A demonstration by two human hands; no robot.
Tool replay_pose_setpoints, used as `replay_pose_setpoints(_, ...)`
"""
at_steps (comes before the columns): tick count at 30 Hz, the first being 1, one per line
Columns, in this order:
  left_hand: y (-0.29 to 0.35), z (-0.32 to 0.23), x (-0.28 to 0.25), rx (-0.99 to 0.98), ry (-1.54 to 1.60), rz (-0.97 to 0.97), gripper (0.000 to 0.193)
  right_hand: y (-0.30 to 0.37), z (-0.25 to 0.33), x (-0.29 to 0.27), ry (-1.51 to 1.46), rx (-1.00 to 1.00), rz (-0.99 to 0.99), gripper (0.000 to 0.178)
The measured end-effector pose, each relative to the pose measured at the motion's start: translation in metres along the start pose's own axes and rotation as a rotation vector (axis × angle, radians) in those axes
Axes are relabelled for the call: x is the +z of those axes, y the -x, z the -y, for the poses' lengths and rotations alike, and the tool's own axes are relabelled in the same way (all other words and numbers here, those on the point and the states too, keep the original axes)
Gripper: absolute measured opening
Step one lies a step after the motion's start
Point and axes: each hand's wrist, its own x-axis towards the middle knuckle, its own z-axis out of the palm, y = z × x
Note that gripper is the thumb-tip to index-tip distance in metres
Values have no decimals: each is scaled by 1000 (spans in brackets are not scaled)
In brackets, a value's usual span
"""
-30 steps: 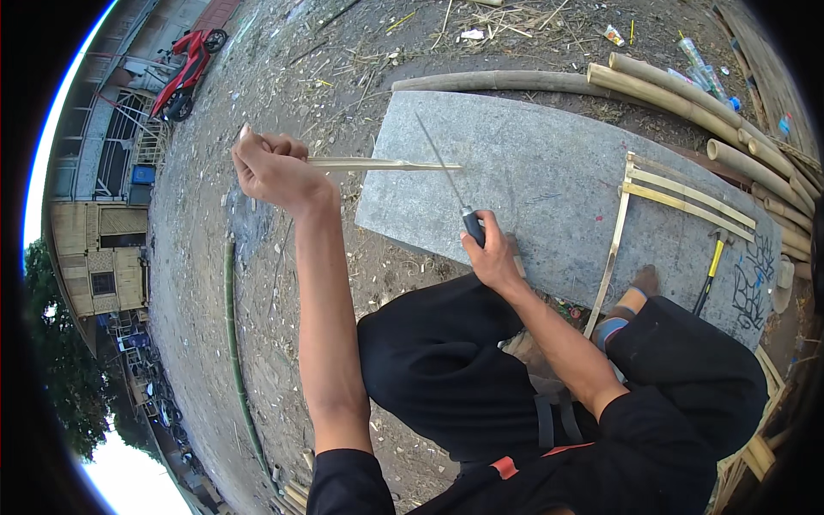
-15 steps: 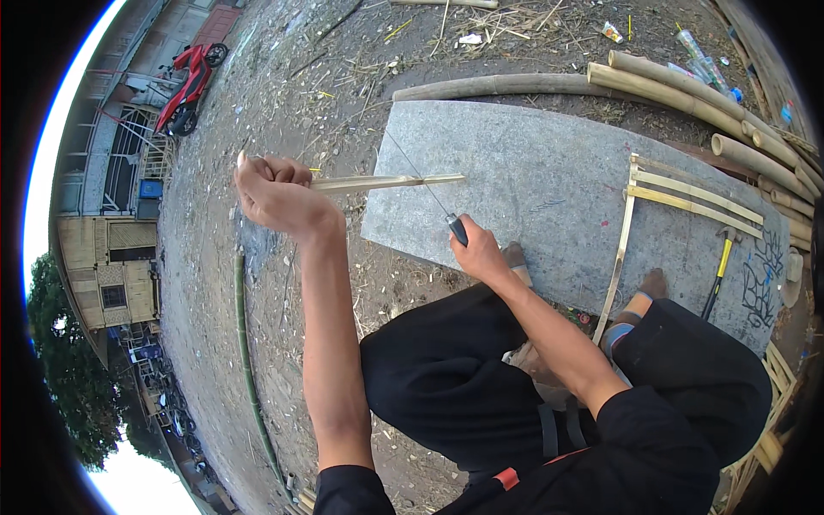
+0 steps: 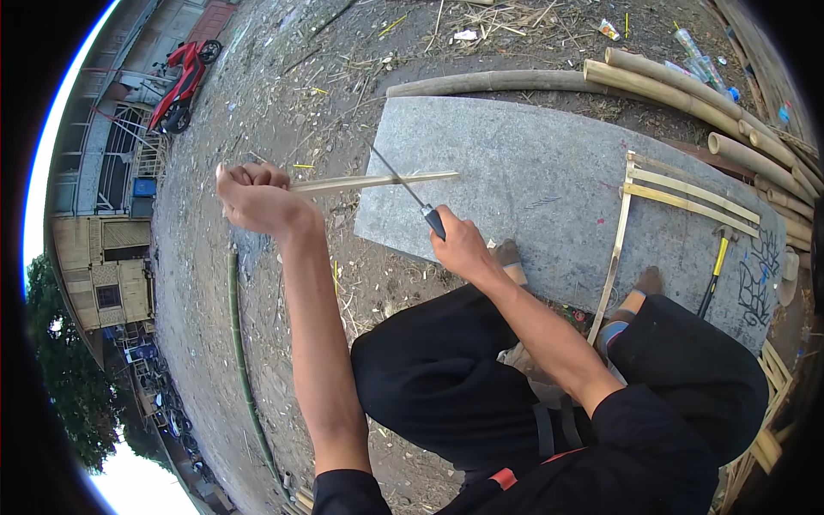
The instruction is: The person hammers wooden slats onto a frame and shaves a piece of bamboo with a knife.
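At the near-left edge of the grey stone slab [image 3: 549, 180] the right hand [image 3: 462, 247] is fisted tight round the dark handle of a knife [image 3: 412, 193], thin blade angled up and left, crossing a bamboo strip [image 3: 373, 182]. Left hand [image 3: 253, 199] is closed on the strip's other end, arm stretched out, holding it roughly level — far tip of the strip sits over the slab's edge; cannot tell if it touches the stone.

Step in hand, as I read it: shaving or splitting the strip, blade bearing on it about mid-length. Next move would call for a steady pull with the left hand while the right keeps the blade angle shallow and directed away from the left hand's fingers.

Further out:
- three more pale strips [image 3: 687, 190] lie on the slab's right part, one long one running down toward the bare foot
- yellow-handled hammer [image 3: 715, 275] on the slab, just right of that
- whole bamboo poles [image 3: 669, 81] stacked along the far edge
- green bamboo stem [image 3: 240, 360] on the dirt at left, red motorbike [image 3: 178, 81] well apart, upper left
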Motion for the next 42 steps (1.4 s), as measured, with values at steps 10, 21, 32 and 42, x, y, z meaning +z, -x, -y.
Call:
replay_pose_setpoints(10,6,1,9,12,-7,87,39,-17,-34,-4,144,37,-28,23)
replay_pose_setpoints(21,12,-4,10,-2,-19,121,38,-19,-49,-11,173,113,16,23)
replay_pose_setpoints(32,6,-10,10,-20,-32,80,43,-24,-44,-10,296,143,42,32)
replay_pose_setpoints(42,-10,-6,10,-29,-13,7,44,-18,-78,-9,368,232,47,39)
